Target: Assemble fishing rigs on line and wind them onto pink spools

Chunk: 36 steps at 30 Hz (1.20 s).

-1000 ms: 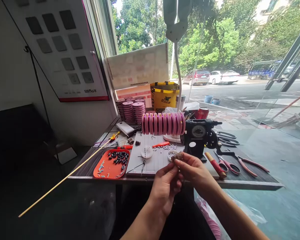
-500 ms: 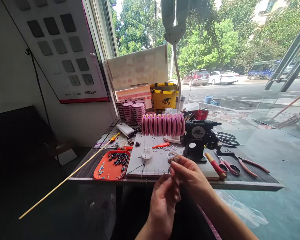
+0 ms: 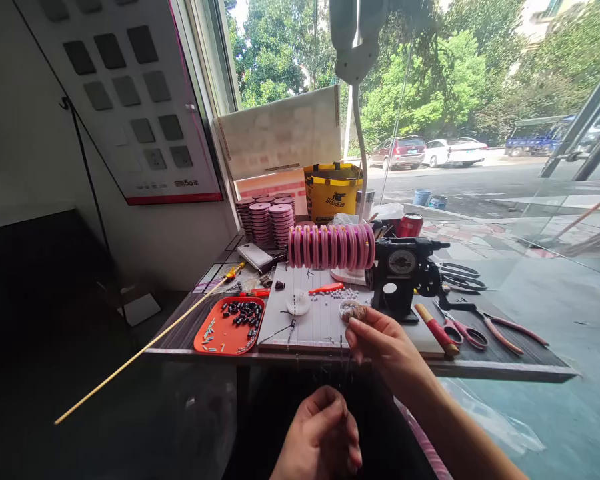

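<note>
My left hand [image 3: 323,432] is low in front of the table edge, fingers curled in a pinch; what they hold is too small to tell. Above it, thin dark strands [image 3: 341,360] hang over the table edge. My right hand [image 3: 386,343] is higher and to the right, thumb and forefinger pressed together at a small mottled brown thing [image 3: 359,313]. I cannot tell whether they grip it. This brown thing sits against a small white round dish [image 3: 347,307] of beads. Pale loose beads [image 3: 333,297] lie behind it on the white board [image 3: 275,337].
Pink spools [image 3: 330,247] sit on a black winder [image 3: 400,270] with threads running down. An orange-red tray [image 3: 200,340] holds dark beads. A long yellow stick [image 3: 140,357] juts past the table's left. Scissors [image 3: 473,337] and pliers [image 3: 505,333] lie at right.
My left hand has dropped down and away from my right hand; before, they were together at the table edge. My right hand stays near the dish. The view has shifted slightly.
</note>
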Available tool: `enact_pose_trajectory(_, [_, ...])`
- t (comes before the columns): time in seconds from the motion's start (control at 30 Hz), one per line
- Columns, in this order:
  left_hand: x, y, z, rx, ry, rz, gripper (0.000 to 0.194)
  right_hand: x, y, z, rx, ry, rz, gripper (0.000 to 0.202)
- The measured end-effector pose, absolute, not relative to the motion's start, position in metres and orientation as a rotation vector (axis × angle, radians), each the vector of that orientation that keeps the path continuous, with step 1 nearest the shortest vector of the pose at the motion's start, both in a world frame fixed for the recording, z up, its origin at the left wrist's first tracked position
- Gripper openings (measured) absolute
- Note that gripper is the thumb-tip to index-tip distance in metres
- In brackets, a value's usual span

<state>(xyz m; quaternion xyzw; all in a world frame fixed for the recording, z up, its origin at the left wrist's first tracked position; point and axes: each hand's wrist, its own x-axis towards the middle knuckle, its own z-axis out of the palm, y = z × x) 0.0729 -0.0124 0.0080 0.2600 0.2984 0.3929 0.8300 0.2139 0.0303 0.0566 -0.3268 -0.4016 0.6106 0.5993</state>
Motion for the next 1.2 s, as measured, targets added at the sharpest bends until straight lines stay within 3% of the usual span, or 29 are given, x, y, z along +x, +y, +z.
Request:
enact_pose_trajectory(0.47, [0.062, -0.018, -0.016, 0.444, 0.616, 0.750, 0.022, 0.213, 0.033, 0.052, -0.810, -0.913, 1.410, 0.025])
enact_pose_trajectory(1.2, [0.054, -0.024, -0.014, 0.440, 0.656, 0.719, 0.029, 0.214, 0.035, 0.054, -0.820, -0.908, 1.385, 0.025])
